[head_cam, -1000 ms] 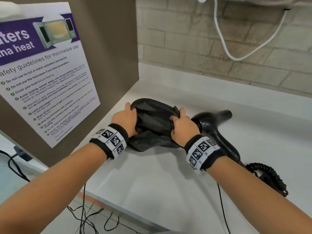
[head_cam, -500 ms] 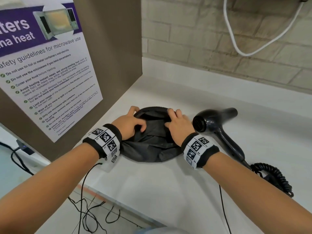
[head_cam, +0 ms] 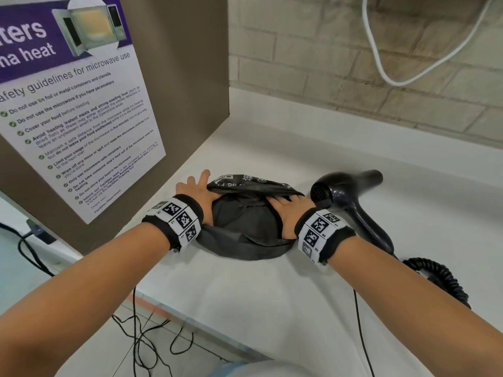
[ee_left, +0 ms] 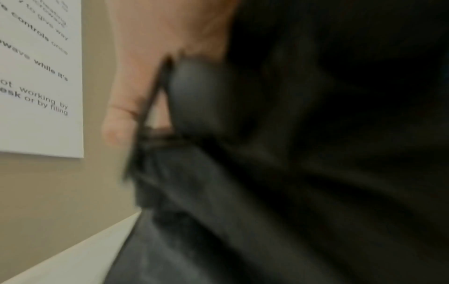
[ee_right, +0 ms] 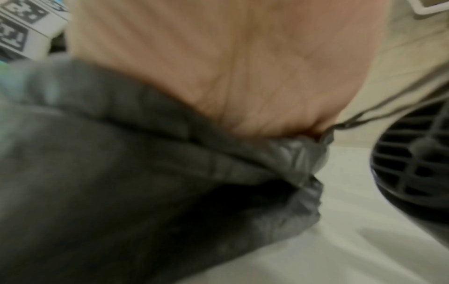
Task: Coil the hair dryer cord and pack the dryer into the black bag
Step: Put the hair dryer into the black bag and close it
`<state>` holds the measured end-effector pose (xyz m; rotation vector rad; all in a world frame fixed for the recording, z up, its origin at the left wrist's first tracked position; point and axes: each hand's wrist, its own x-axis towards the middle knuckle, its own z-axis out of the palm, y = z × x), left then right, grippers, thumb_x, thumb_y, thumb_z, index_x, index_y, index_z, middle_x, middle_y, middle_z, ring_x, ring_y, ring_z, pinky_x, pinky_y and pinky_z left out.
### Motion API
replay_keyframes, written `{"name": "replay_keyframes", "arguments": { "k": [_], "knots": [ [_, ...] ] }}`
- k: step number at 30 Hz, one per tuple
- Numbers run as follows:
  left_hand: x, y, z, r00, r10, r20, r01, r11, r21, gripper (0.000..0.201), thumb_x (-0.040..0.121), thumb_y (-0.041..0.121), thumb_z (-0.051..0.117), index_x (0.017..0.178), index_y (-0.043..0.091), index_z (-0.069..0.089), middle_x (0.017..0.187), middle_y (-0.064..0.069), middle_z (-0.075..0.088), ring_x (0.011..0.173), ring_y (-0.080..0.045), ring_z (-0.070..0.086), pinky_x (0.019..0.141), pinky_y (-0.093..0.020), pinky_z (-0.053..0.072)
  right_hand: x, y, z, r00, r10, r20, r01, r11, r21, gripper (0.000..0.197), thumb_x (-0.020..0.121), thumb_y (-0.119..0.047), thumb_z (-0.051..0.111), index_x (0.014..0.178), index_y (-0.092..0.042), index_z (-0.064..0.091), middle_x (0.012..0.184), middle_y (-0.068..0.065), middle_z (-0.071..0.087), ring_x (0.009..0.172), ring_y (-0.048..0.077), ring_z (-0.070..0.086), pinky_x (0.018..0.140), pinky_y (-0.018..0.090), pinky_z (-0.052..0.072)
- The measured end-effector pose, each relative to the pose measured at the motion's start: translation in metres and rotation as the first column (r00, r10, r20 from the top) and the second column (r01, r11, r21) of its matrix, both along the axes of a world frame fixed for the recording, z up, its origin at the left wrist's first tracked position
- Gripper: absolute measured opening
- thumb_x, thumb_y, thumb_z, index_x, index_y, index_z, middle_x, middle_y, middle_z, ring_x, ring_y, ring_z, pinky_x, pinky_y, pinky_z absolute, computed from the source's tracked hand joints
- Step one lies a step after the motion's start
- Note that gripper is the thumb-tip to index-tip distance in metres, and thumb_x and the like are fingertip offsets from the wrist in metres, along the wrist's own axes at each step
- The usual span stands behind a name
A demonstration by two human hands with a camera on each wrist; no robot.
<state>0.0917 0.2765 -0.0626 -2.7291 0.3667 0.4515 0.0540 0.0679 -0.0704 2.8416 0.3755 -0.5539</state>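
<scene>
Both hands are on the bag. From the head view, our left hand [head_cam: 200, 190] lies on the left rim of the black bag [head_cam: 245, 227], fingers spread and straight; whether the thumb hooks the rim we cannot tell. Our right hand [head_cam: 285, 210] rests on the bag's right side, fingertips tucked under the raised flap, spreading the mouth, as we judge it. The hair dryer [head_cam: 351, 194] lies on the white counter [head_cam: 272, 308] just right of the right hand, apart from the bag, grille end toward the bag and nozzle pointing away right. Its handle runs back toward us into the curly cord [head_cam: 441, 281], which sprawls uncoiled. So the right hand is the nearer one for the pick.

On the left wrist view, blurred, we see a finger [ee_left: 116, 123] beside the bag's thin edge.

On the right wrist view, our palm [ee_right: 243, 67] presses the crumpled fabric [ee_right: 145, 173], with the dryer's grille [ee_right: 413, 163] close by on the right.
</scene>
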Motion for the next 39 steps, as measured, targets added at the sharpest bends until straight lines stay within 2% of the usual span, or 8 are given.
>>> {"name": "replay_keyframes", "arguments": {
  "k": [7,11,15,21,28,31,36,39],
  "knots": [
    [-0.003,-0.001,-0.008,0.997,0.014,-0.078,-0.023,0.992,-0.122,0.092,0.067,0.054,0.072,0.139,0.054,0.016,0.145,-0.008,0.009,0.128,-0.034,0.026,0.101,-0.046,0.035,0.003,-0.004,-0.003,0.997,-0.029,-0.067,0.037,0.993,0.108,0.094,0.075,-0.039,0.066,0.147,-0.023,0.008,0.154,0.002,0.018,0.138,0.026,0.024,0.116,0.037,0.016],
    [0.001,0.003,-0.008,0.983,0.074,-0.167,-0.116,0.958,-0.262,0.09,0.065,0.057,0.072,0.141,0.045,0.027,0.13,-0.01,0.021,0.121,-0.036,0.034,0.103,-0.047,0.038,-0.005,-0.008,0.015,0.99,-0.137,0.023,0.113,0.89,0.443,0.055,0.082,-0.03,0.063,0.133,-0.019,0.044,0.134,0.007,0.046,0.123,0.025,0.045,0.104,0.036,0.038],
    [0.003,0.0,-0.01,0.96,0.179,-0.215,-0.238,0.925,-0.295,0.085,0.072,0.056,0.067,0.143,0.033,0.027,0.131,-0.013,0.022,0.113,-0.039,0.049,0.104,-0.043,0.04,-0.028,-0.027,0.031,0.912,-0.376,0.165,0.199,0.757,0.623,0.033,0.088,-0.024,0.055,0.119,-0.012,0.054,0.117,0.01,0.053,0.107,0.026,0.054,0.096,0.036,0.044],
    [-0.008,-0.026,-0.019,0.944,0.217,-0.248,-0.287,0.91,-0.298,0.074,0.086,0.056,0.049,0.146,0.021,0.024,0.14,-0.019,0.022,0.126,-0.038,0.038,0.11,-0.04,0.031,-0.067,-0.076,0.025,0.784,-0.617,0.068,0.549,0.74,0.39,0.051,0.088,-0.029,0.053,0.133,-0.012,0.038,0.13,0.015,0.041,0.116,0.033,0.048,0.096,0.039,0.043],
    [-0.023,-0.067,-0.02,0.961,0.182,-0.207,-0.224,0.953,-0.202,0.072,0.092,0.054,0.039,0.147,0.011,0.02,0.147,-0.02,0.026,0.133,-0.034,0.03,0.112,-0.033,0.023,-0.118,-0.115,0.019,0.556,-0.827,0.083,0.815,0.562,0.141,0.052,0.08,-0.047,0.056,0.12,-0.016,0.043,0.099,0.011,0.046,0.089,0.028,0.054,0.074,0.035,0.045],
    [-0.025,-0.082,-0.02,0.975,0.123,-0.184,-0.145,0.984,-0.106,0.066,0.094,0.053,0.034,0.145,0.011,0.027,0.147,-0.015,0.035,0.134,-0.03,0.033,0.111,-0.03,0.02,-0.131,-0.125,0.013,0.551,-0.833,0.048,0.826,0.552,0.111,0.052,0.08,-0.048,0.052,0.12,-0.016,0.042,0.079,0.005,0.048,0.079,0.025,0.052,0.069,0.033,0.042],
    [-0.028,-0.103,-0.022,0.975,0.094,-0.203,-0.104,0.994,-0.038,0.067,0.093,0.056,0.033,0.144,0.013,0.029,0.147,-0.011,0.038,0.132,-0.028,0.037,0.109,-0.031,0.019,-0.13,-0.134,0.007,0.526,-0.851,0.004,0.836,0.517,0.182,0.07,0.082,-0.06,0.037,0.141,-0.029,0.018,0.113,0.008,0.057,0.097,0.03,0.053,0.075,0.036,0.036],
    [-0.029,-0.111,-0.022,0.971,0.094,-0.218,-0.102,0.994,-0.025,0.067,0.091,0.056,0.035,0.143,0.013,0.031,0.144,-0.01,0.041,0.129,-0.027,0.039,0.107,-0.031,0.022,-0.127,-0.131,0.007,0.351,-0.933,-0.081,0.912,0.321,0.254,0.067,0.08,-0.064,0.037,0.14,-0.042,0.018,0.124,0.018,0.04,0.108,0.036,0.044,0.082,0.041,0.036]
  ]
}}
